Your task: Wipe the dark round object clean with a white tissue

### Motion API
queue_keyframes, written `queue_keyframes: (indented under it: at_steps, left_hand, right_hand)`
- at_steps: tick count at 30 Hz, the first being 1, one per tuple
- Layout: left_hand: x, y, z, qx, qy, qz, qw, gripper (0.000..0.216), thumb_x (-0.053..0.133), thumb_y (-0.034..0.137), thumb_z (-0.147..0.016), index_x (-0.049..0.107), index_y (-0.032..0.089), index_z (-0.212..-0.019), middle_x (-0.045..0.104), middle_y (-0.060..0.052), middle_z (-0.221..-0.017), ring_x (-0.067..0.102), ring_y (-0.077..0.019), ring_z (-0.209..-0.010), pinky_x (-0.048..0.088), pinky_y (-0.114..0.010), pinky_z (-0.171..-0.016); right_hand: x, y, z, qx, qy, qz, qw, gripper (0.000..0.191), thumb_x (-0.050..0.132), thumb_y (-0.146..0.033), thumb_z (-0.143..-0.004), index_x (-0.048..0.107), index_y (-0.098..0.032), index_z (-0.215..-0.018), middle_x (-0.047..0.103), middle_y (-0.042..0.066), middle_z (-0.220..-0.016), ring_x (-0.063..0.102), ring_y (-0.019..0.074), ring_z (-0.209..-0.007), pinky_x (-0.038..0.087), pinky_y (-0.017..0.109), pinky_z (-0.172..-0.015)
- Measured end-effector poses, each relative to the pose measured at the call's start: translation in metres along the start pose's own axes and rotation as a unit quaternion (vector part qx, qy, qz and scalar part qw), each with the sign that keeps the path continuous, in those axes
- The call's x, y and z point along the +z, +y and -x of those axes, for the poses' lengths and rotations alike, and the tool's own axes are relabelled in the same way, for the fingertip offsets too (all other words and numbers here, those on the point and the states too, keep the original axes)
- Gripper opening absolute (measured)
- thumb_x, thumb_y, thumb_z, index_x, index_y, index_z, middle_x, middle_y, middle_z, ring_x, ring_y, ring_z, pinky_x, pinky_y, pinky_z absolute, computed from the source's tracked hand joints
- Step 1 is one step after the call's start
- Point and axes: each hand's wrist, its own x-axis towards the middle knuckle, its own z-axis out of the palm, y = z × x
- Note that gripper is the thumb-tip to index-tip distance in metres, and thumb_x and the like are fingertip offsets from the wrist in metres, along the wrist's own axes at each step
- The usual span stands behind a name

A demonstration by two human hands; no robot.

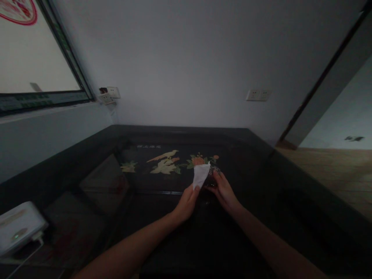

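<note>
Forearms [136,246], mine, nearest, extended over the dark tabletop [247,155]. Left grip [186,202]: I pinch a white sheet [201,174], cloth or paper unclear, before the far edge. Right grip [226,192]: fingers curled round a dark glinting object [212,180], too dim to identify, just beside the sheet.
</note>
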Motion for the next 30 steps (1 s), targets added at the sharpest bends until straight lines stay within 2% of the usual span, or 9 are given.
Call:
queue_keyframes:
  at_steps: [3,5,7,10,14,16,19,25,30]
  left_hand:
    - [-0.005,-0.01,-0.009,-0.079,0.068,0.068,0.992,0.053,0.047,0.052,-0.085,0.061,0.011,-0.115,0.067,-0.011,-0.113,0.057,-0.029,-0.11,0.039,-0.041,-0.1]
    - [-0.009,-0.017,-0.016,-0.126,0.098,0.11,0.981,0.052,0.052,0.05,-0.081,0.063,0.01,-0.111,0.07,-0.011,-0.103,0.061,-0.0284,-0.1,0.045,-0.04,-0.091]
    - [-0.011,-0.02,-0.022,-0.161,0.122,0.133,0.97,0.047,0.056,0.045,-0.079,0.063,0.01,-0.108,0.07,-0.01,-0.099,0.063,-0.0259,-0.094,0.049,-0.036,-0.083]
    - [-0.012,-0.02,-0.024,-0.189,0.122,0.139,0.964,0.039,0.057,0.036,-0.078,0.062,0.012,-0.108,0.069,-0.009,-0.099,0.063,-0.0213,-0.088,0.05,-0.03,-0.073]
    - [-0.012,-0.018,-0.024,-0.171,0.093,0.129,0.972,0.034,0.054,0.03,-0.079,0.061,0.012,-0.106,0.069,-0.007,-0.094,0.062,-0.0185,-0.081,0.048,-0.027,-0.069]
    - [-0.012,-0.021,-0.024,-0.161,0.084,0.126,0.975,0.035,0.053,0.03,-0.079,0.06,0.011,-0.108,0.069,-0.007,-0.094,0.062,-0.0193,-0.082,0.049,-0.029,-0.07]
    - [-0.015,-0.026,-0.027,-0.143,0.075,0.101,0.982,0.038,0.053,0.029,-0.079,0.059,0.011,-0.112,0.069,-0.008,-0.098,0.062,-0.0208,-0.085,0.049,-0.03,-0.073]
    - [-0.018,-0.033,-0.03,-0.107,0.062,0.055,0.991,0.041,0.052,0.028,-0.08,0.057,0.011,-0.117,0.066,-0.01,-0.111,0.06,-0.0225,-0.095,0.047,-0.033,-0.082]
    - [-0.018,-0.032,-0.029,-0.086,0.051,0.024,0.995,0.04,0.052,0.028,-0.081,0.058,0.012,-0.116,0.066,-0.01,-0.109,0.059,-0.0234,-0.097,0.046,-0.035,-0.085]
  right_hand:
    - [-0.011,-0.009,-0.013,-0.045,0.025,0.011,0.999,0.04,0.075,-0.045,-0.067,0.056,-0.029,-0.099,0.061,0.001,-0.106,0.06,0.0222,-0.096,0.055,0.039,-0.073]
    - [-0.024,-0.014,-0.025,-0.086,0.055,0.04,0.994,0.052,0.078,-0.042,-0.062,0.054,-0.03,-0.106,0.059,0.0,-0.105,0.06,0.0215,-0.095,0.054,0.039,-0.077]
    - [-0.039,-0.019,-0.037,-0.129,0.098,0.108,0.981,0.068,0.081,-0.04,-0.057,0.049,-0.031,-0.116,0.06,0.001,-0.103,0.061,0.0224,-0.095,0.052,0.04,-0.084]
    - [-0.059,-0.026,-0.051,-0.205,0.089,0.255,0.941,0.079,0.079,-0.041,-0.059,0.045,-0.026,-0.128,0.061,0.007,-0.112,0.06,0.0254,-0.102,0.045,0.044,-0.094]
    - [-0.078,-0.03,-0.059,-0.262,0.104,0.431,0.857,0.085,0.077,-0.046,-0.06,0.042,-0.021,-0.133,0.055,0.013,-0.125,0.058,0.0291,-0.105,0.043,0.046,-0.095]
    - [-0.083,-0.027,-0.061,-0.264,0.123,0.469,0.834,0.09,0.077,-0.047,-0.058,0.039,-0.019,-0.134,0.055,0.015,-0.124,0.059,0.0307,-0.103,0.045,0.046,-0.092]
    - [-0.089,-0.021,-0.065,-0.255,0.147,0.488,0.822,0.086,0.076,-0.048,-0.057,0.042,-0.016,-0.129,0.058,0.017,-0.118,0.059,0.0318,-0.102,0.046,0.046,-0.088]
    - [-0.093,-0.016,-0.068,-0.246,0.163,0.526,0.798,0.082,0.075,-0.05,-0.059,0.045,-0.014,-0.126,0.058,0.018,-0.12,0.059,0.032,-0.105,0.045,0.043,-0.09]
    - [-0.095,-0.016,-0.069,-0.233,0.172,0.548,0.785,0.084,0.074,-0.051,-0.059,0.044,-0.014,-0.129,0.057,0.018,-0.123,0.056,0.0343,-0.11,0.044,0.045,-0.092]
